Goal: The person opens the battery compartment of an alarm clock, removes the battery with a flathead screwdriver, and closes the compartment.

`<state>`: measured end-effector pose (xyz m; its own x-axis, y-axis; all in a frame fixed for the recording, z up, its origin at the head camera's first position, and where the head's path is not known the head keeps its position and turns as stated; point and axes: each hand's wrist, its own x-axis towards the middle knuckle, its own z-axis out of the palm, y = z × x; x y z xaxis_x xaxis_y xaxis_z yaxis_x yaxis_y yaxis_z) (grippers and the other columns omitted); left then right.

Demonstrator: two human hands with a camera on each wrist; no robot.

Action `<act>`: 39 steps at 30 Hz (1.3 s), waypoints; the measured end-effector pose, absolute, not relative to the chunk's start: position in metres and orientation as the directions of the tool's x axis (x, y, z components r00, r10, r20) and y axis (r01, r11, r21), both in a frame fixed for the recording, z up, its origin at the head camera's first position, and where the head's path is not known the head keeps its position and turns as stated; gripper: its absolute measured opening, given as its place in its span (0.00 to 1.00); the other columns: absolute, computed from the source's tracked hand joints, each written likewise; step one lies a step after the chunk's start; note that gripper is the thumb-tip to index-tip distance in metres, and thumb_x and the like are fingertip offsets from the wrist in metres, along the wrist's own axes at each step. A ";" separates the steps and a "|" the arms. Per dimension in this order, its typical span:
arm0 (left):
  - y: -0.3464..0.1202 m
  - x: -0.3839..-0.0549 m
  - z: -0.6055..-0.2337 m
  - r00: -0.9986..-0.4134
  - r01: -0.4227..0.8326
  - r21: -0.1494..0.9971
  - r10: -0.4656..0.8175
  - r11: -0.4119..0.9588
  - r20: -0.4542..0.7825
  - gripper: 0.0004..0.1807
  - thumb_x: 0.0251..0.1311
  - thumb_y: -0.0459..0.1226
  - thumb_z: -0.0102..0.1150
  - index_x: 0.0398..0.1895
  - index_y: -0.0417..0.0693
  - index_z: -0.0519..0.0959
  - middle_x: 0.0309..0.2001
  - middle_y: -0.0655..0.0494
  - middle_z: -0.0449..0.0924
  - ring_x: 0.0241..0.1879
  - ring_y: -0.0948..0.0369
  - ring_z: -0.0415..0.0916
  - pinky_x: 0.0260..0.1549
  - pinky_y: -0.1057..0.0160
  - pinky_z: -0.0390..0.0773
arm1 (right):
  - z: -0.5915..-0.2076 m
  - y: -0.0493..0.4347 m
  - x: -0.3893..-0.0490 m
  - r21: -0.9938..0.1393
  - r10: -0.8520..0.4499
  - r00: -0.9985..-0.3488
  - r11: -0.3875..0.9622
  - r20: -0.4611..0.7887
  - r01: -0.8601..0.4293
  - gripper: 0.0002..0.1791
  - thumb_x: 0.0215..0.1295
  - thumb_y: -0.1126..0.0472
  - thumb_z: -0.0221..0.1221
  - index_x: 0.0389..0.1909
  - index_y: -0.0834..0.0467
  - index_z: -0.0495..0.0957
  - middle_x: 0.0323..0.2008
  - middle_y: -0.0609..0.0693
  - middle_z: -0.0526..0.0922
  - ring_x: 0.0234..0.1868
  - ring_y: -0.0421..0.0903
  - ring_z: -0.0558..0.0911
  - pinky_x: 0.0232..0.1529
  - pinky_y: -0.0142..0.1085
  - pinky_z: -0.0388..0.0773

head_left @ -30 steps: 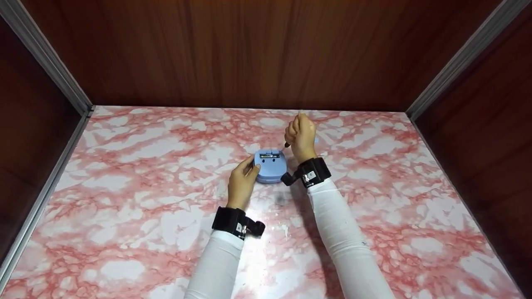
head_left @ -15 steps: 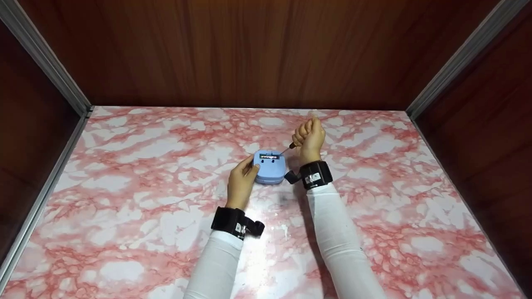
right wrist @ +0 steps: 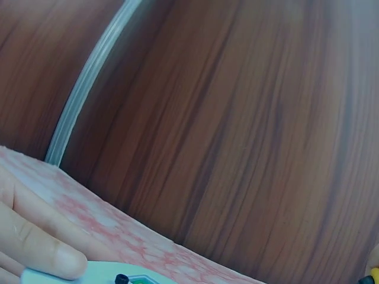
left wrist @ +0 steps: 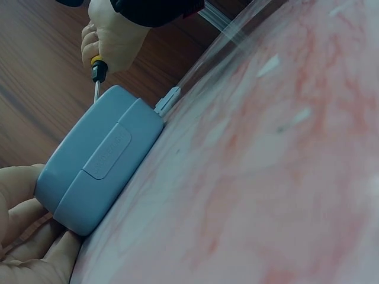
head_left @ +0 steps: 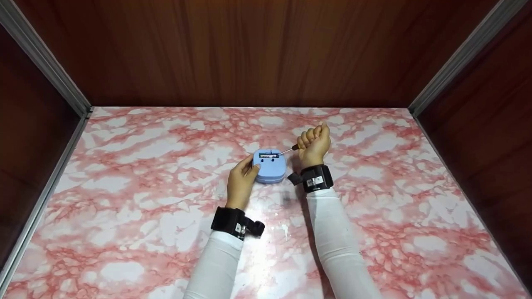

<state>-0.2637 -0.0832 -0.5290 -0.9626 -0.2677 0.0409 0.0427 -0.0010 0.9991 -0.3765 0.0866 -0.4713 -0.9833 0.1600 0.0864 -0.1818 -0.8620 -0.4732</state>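
A blue rounded plastic case lies on the table, its battery slot uncovered on top with a battery inside. My left hand holds the case by its left side, thumb on top and fingers against the side. My right hand grips a screwdriver with a black and yellow handle. Its shaft slants low to the left, the tip at the right end of the slot; whether it touches the battery I cannot tell. The left wrist view shows the case's side and the screwdriver above.
A small pale plastic piece lies on the table beyond the case in the left wrist view. The red-and-white marbled table is bounded by brown wood-look panels at the back and sides.
My right hand has moved right and a little nearer, bringing the screwdriver to a flatter slant with its tip at the slot. My left hand and the case have barely moved.
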 end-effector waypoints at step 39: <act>-0.081 -0.263 -0.530 -0.959 0.066 0.998 -0.277 0.002 0.063 0.26 0.62 0.38 0.63 0.63 0.42 0.73 0.62 0.48 0.73 0.61 0.57 0.71 0.56 0.71 0.72 | -0.459 0.063 -0.359 -0.657 0.193 -0.893 -0.617 0.407 -0.433 0.29 0.78 0.59 0.35 0.10 0.54 0.53 0.07 0.42 0.51 0.08 0.37 0.46 0.08 0.30 0.39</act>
